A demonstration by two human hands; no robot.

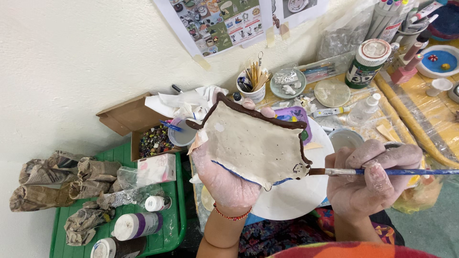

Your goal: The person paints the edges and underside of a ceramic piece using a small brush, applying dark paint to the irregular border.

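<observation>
At frame centre, your left hand (224, 177) cradles the clay slab (253, 143), fingers curled beneath; it looks brittle, so support underneath. Your right hand (370, 179) grips the paintbrush (382, 171) tightly.

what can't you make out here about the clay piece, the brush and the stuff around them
Head view only:
- Clay slab: its other face is turned away; left hand hides the near edge.
- Brush: handle end cut off by the right frame edge; right hand covers part.
- Wall posters: cropped at the top.
</observation>
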